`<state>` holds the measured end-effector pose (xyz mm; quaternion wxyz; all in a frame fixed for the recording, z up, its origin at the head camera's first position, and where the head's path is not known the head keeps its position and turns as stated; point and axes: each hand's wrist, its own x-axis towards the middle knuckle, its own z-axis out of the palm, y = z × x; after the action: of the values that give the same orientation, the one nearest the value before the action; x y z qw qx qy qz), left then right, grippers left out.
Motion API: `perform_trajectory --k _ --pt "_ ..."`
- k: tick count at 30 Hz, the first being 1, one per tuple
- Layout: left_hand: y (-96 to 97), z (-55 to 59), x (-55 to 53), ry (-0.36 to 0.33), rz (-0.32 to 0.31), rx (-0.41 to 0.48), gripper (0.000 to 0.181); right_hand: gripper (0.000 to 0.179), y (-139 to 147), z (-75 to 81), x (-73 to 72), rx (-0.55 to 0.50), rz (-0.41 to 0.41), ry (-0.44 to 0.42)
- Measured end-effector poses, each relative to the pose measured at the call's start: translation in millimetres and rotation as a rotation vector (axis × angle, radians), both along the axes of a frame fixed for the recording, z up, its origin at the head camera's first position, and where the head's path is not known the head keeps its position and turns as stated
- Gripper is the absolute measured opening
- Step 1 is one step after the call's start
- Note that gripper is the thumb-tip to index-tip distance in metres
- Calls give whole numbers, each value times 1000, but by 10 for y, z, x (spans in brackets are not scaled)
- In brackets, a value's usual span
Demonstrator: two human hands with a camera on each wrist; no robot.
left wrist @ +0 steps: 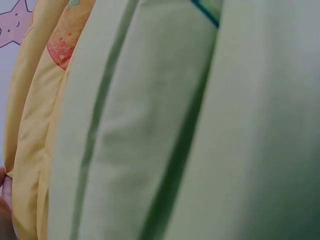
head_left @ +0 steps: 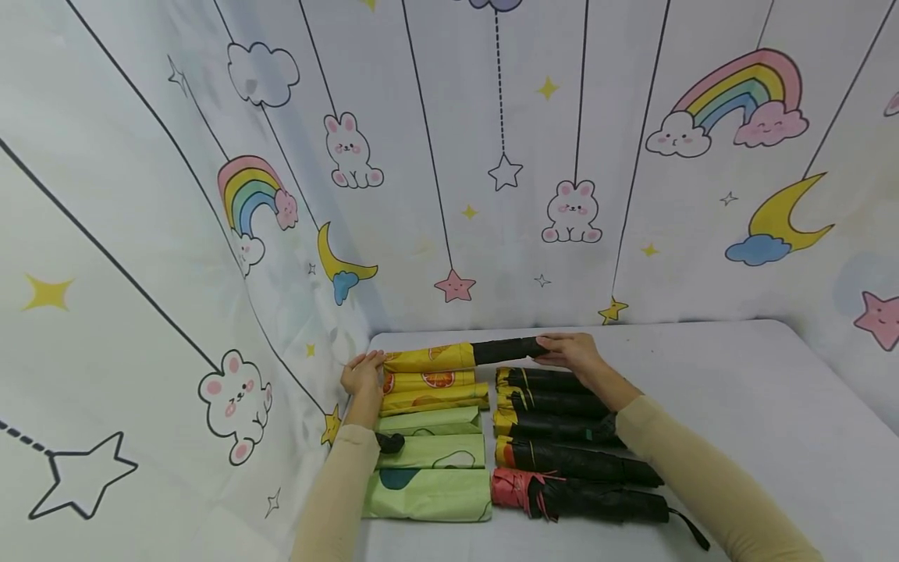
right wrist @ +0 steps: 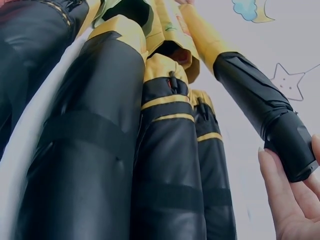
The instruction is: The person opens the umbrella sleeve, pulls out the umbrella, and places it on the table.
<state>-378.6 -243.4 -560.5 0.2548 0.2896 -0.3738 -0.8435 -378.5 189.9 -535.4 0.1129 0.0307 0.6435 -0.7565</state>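
Observation:
Both hands hold a folded black umbrella (head_left: 509, 350) at the back of the table, its left part covered by a yellow fruit-print sleeve (head_left: 428, 358). My left hand (head_left: 361, 376) pinches the sleeve's left end; the left wrist view catches only some fingers (left wrist: 6, 220) at its edge. At the other end, my right hand (head_left: 572, 353) grips the umbrella's black handle (right wrist: 292, 150) between thumb and fingers. Just in front lie more yellow sleeves (head_left: 431, 400) and, to their right, folded black umbrellas (head_left: 555, 402) with yellow ends.
Green sleeves (head_left: 431, 453) lie nearer in the left column. A black umbrella with a red end (head_left: 513, 490) and a wrist strap (head_left: 691, 529) lies at the front right. The white table (head_left: 758, 406) meets a printed curtain (head_left: 449, 156) behind and at left.

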Motion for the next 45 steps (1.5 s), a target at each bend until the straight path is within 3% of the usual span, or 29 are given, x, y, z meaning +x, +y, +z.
perform_trajectory --k 10,16,37,45 --pt "20 13 16 16 7 32 15 58 106 -11 6 -9 12 5" --pt "25 23 19 -6 -21 -10 13 57 136 4 9 1 -6 -7" --pt "11 7 22 -34 -33 -48 31 62 270 -71 32 48 6 5" --pt "-4 0 26 -53 -42 -42 39 62 342 -74 30 12 -7 -6"
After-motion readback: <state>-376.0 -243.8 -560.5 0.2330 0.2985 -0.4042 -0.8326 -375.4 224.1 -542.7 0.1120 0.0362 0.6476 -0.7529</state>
